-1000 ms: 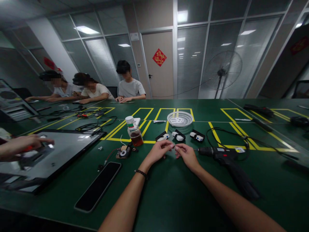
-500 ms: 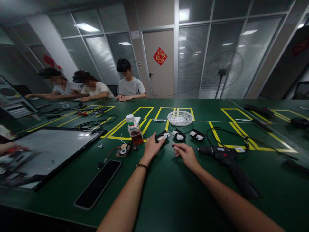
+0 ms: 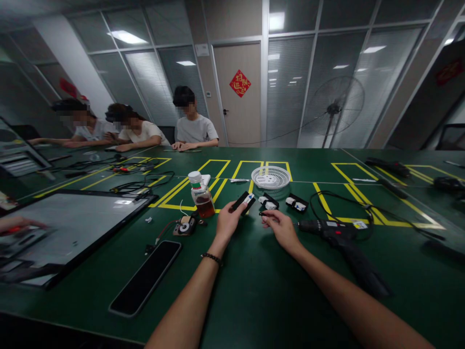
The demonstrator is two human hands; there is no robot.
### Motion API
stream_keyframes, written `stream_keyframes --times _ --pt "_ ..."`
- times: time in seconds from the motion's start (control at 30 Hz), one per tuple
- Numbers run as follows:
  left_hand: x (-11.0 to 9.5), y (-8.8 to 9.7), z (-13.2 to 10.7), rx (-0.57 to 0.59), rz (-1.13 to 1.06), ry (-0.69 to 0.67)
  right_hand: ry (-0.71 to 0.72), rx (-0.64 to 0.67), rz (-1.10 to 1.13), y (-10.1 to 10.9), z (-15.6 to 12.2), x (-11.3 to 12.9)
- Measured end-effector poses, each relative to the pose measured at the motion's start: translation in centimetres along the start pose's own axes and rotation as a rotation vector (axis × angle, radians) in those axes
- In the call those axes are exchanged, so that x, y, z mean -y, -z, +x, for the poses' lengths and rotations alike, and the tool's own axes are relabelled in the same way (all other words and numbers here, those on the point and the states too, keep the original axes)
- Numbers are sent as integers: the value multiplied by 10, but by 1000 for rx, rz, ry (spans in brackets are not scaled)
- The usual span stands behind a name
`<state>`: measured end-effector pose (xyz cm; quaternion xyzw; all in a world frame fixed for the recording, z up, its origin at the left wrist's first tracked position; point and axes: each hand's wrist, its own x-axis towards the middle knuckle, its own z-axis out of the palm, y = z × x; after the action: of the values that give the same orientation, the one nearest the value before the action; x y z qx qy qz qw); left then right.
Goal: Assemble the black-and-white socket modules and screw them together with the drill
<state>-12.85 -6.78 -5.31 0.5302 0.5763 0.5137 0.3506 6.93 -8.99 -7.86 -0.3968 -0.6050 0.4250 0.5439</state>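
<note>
1. Half a second ago our left hand (image 3: 227, 224) lay flat on the leftmost holder (image 3: 244, 200) on the bench (image 3: 254, 300); now it has lifted it clear, and it is tilted
2. Our left fingers are closed round the near end of the holder, whose white piece faces up
3. The holder now hangs just above mid-bench, well in from the near edge and just left of the two other holders (image 3: 297, 204), which still lie flat
4. Our right hand (image 3: 282, 229) has stayed low beside it, thumb and forefinger pinched narrow on a small dark bit (image 3: 263, 214), too small to make out
5. A second ago both hands met over that bit; now they are apart
6. The drill (image 3: 337, 233) lies untouched just right of our right hand, and the bottle (image 3: 201, 196) has not moved
7. We judge the pick-up done: the holder is near the bit but not touching it
</note>
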Motion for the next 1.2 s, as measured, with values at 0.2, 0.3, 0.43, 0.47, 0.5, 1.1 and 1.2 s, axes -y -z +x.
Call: stream_keyframes --times 0.2,0.3,0.43,0.47,0.5,1.1,1.2 --pt "-10 -26 -11 73 -373 253 146 -95 -133 21 23 35" --pt "-11 -36 -19 145 -427 322 216 -99 -248 33 29 53" --pt "-14 -45 -28 178 -482 367 250 -45 -345 40 30 66" --pt "-15 -47 -29 188 -495 375 259 -35 -361 40 30 67" --pt "-16 -48 -31 197 -508 382 267 -26 -374 39 29 68" --pt "-24 -50 -39 385 -450 267 326 117 -435 39 29 58" --pt "-22 -50 -40 398 -443 264 347 110 -469 39 30 54"
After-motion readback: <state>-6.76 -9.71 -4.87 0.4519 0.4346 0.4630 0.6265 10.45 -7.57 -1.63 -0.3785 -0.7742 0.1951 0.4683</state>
